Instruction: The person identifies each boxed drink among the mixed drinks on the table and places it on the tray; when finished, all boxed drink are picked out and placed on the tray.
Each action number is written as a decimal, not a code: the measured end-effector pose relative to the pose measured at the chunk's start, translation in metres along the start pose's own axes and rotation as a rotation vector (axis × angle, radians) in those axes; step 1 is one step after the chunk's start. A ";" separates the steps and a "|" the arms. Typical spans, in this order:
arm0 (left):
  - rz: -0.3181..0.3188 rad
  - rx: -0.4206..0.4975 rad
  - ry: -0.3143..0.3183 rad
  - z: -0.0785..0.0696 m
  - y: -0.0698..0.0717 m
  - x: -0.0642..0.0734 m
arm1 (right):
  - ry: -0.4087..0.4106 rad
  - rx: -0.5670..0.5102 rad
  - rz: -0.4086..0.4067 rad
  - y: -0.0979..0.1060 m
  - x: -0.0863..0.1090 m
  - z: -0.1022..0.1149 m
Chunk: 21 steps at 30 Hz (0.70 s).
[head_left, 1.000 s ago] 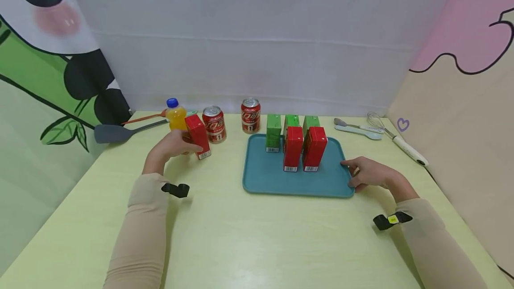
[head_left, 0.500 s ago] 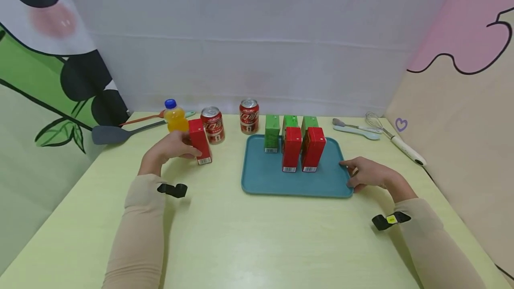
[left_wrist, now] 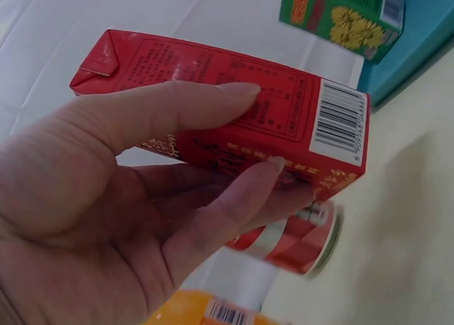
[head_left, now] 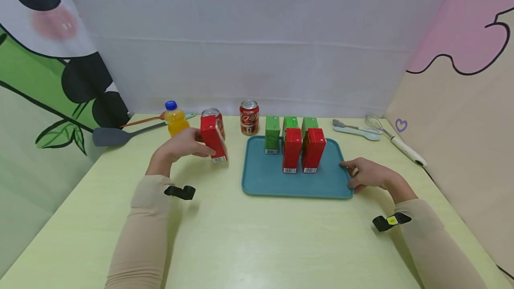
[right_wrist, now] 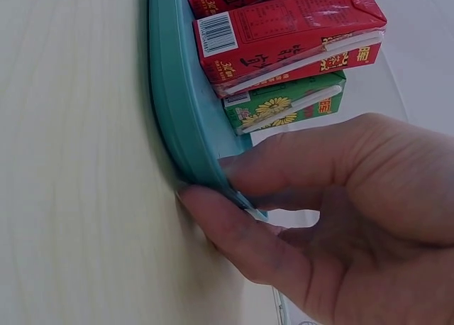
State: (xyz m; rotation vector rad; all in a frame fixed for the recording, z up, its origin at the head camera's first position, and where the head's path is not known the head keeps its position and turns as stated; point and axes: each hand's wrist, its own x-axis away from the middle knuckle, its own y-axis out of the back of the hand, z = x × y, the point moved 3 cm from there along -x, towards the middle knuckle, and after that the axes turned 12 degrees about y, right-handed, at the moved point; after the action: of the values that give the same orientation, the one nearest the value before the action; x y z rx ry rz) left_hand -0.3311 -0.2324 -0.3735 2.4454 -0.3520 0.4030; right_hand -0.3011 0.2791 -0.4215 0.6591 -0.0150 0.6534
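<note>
A red drink carton (head_left: 213, 139) is gripped between the thumb and fingers of my left hand (head_left: 185, 145), slightly tilted, left of the tray. The left wrist view shows the carton's barcode end (left_wrist: 340, 120) above the pale table. My right hand (head_left: 367, 174) pinches the right rim of the blue tray (head_left: 273, 186); in the right wrist view the thumb and a finger lie on either side of that rim (right_wrist: 186, 119). Standing on the tray are two red cartons (head_left: 292, 150) in front and several green cartons (head_left: 272, 134) behind them.
Two red soda cans (head_left: 250, 117) stand at the back, one partly hidden by the held carton. An orange juice bottle (head_left: 176, 119) and a grey spatula (head_left: 114, 136) are at the back left. A whisk (head_left: 395, 139) and a pale blue utensil (head_left: 357, 133) lie back right.
My left hand has moved right with the red carton, away from the juice bottle and in front of the left can. The right hand stays at the tray's rim.
</note>
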 end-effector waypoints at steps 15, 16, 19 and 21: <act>0.045 0.028 -0.083 -0.030 -0.046 -0.007 | -0.009 -0.001 -0.008 0.001 -0.001 -0.005; 0.036 0.023 -0.083 -0.031 -0.049 -0.007 | -0.008 -0.002 -0.007 0.001 -0.001 -0.005; 0.019 0.016 -0.077 -0.037 -0.057 -0.010 | 0.000 -0.002 -0.005 0.002 -0.001 -0.005; 0.017 0.005 -0.083 -0.040 -0.065 -0.012 | -0.002 -0.006 -0.007 0.002 0.000 -0.005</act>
State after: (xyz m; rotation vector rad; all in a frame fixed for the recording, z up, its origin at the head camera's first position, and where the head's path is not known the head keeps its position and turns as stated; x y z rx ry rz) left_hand -0.3283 -0.1557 -0.3828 2.4707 -0.4078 0.3112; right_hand -0.3036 0.2831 -0.4242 0.6539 -0.0161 0.6455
